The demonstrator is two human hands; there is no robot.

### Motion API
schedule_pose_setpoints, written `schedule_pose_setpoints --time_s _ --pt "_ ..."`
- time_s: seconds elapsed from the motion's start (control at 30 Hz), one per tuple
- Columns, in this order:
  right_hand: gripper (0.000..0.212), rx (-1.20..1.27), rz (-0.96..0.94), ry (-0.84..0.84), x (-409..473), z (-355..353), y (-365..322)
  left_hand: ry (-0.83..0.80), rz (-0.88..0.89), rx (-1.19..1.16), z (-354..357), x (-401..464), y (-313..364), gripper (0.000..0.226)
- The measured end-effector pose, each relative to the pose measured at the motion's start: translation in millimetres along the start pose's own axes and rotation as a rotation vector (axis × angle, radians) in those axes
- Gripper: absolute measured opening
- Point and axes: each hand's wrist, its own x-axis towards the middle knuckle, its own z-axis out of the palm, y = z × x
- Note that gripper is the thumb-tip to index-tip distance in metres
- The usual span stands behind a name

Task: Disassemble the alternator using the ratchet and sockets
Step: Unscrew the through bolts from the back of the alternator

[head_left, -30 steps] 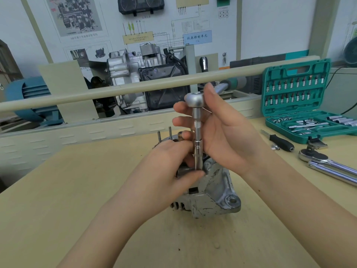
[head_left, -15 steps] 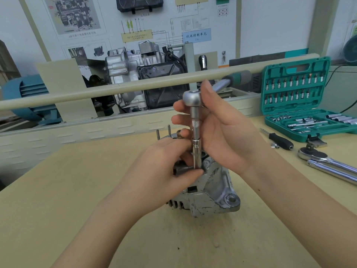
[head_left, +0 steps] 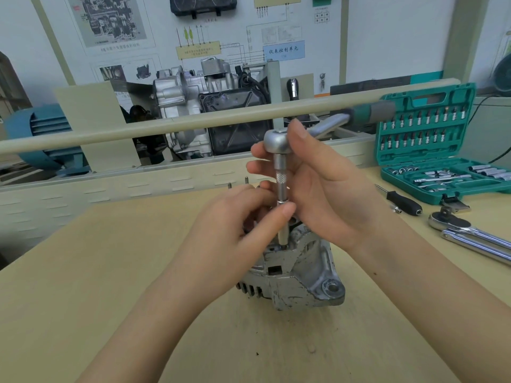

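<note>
The alternator (head_left: pixel 293 275) sits on the table (head_left: pixel 83 286) at the centre of the frame, its cast lug toward the lower right. A ratchet (head_left: pixel 278 140) stands over it with an extension (head_left: pixel 281 186) running straight down into the top of the housing; its green-grey handle points to the upper right. The right hand (head_left: pixel 329 183) wraps the ratchet head, thumb pressed against its right side and fingers curled behind the extension. The left hand (head_left: pixel 235 230) pinches the lower part of the extension between thumb and fingertips, just above the housing. At the right edge an open green socket case (head_left: pixel 431 145) stands on the table, with a black screwdriver (head_left: pixel 403 203) and two more chrome ratchets (head_left: pixel 470 236) lying in front of it.
</note>
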Motion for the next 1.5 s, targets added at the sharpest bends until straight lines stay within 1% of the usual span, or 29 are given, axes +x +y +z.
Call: schedule_pose_setpoints --time_s 0.13,0.3,0.37,0.43,0.5,0.63,0.73,0.87,0.93,0.97,1.03,1.07,1.13,1.2,1.27,1.4,1.5 --pt "0.022 -0.008 0.0 0.011 -1 2 0 0.017 0.017 -0.005 2 0 2 0.038" --pt "0.017 -0.005 -0.043 0.059 -2 5 3 0.126 -0.007 -0.008 9 -2 2 0.035" --pt "0.022 0.005 -0.079 0.085 -3 7 4 0.172 -0.026 -0.019 12 -2 1 0.039" --pt "0.027 0.008 -0.098 0.096 -3 8 5 0.171 -0.025 -0.055 12 -3 0 0.046" --pt "0.021 0.027 -0.088 0.075 -3 8 5 0.148 -0.029 -0.098 10 -2 -1 0.048" --pt "0.031 0.023 -0.038 0.015 -2 9 5 0.095 -0.032 -0.168 9 -1 1 0.044" --pt "0.033 -0.007 -0.009 -0.001 -1 7 4 0.096 -0.04 -0.181 10 -1 0 0.049" --pt "0.039 0.027 -0.034 0.043 -2 8 4 0.145 -0.055 -0.16 13 -3 0 0.036" --pt "0.042 0.02 -0.068 0.066 -3 9 4 0.165 -0.06 -0.143 15 -3 1 0.036" --pt "0.041 0.011 -0.075 0.071 -3 9 3 0.166 -0.063 -0.142 15 -3 0 0.038" --pt "0.025 0.003 -0.068 0.05 -3 7 4 0.155 -0.055 -0.153 14 -2 1 0.042" --pt "0.02 -0.002 -0.058 0.033 -3 6 5 0.14 -0.046 -0.164 13 -2 0 0.042" --pt "0.023 -0.02 -0.037 0.002 -1 5 5 0.097 -0.033 -0.19 10 -4 0 0.038" --pt "0.027 -0.044 -0.032 -0.009 0 2 4 0.05 -0.041 -0.219 10 -4 0 0.028" --pt "0.028 -0.054 -0.03 -0.001 1 0 3 0.037 -0.077 -0.246 11 -3 0 0.019" --pt "0.029 0.019 -0.039 0.064 1 0 3 0.124 -0.095 -0.232 18 -2 1 0.028" --pt "0.02 -0.01 -0.056 0.094 0 1 2 0.152 -0.104 -0.238 19 -3 1 0.031"
